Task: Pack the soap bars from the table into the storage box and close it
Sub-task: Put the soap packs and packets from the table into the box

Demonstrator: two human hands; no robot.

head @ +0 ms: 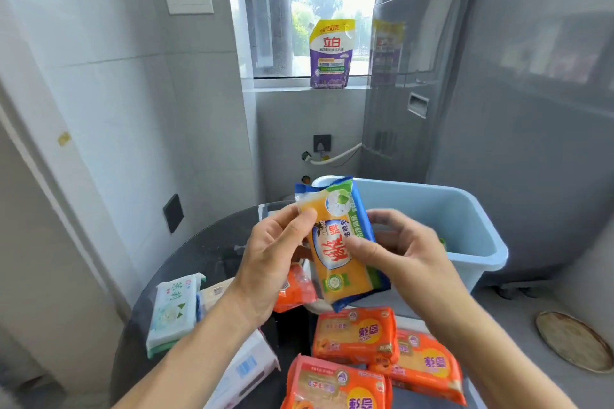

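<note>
Now, step in hand: a yellow soap bar (342,242) is held up above the tabletop (199,252), not yet packed.
Left hand (269,259): fingers closed on the bar's upper left edge.
Right hand (405,256): thumb pressed on the wrapper's front, fingers curled behind it.
Storage box (465,219): blue, open, just behind the hands; no lid is visible.
Next move, likely: carry the bar over the near rim and lower it in.
Left to pack: orange soap bars (355,335) lie near the front edge, a green-and-white pack (172,309) at left.
Room: grey tiled walls, a window, a detergent pouch (330,53) on the sill.
</note>
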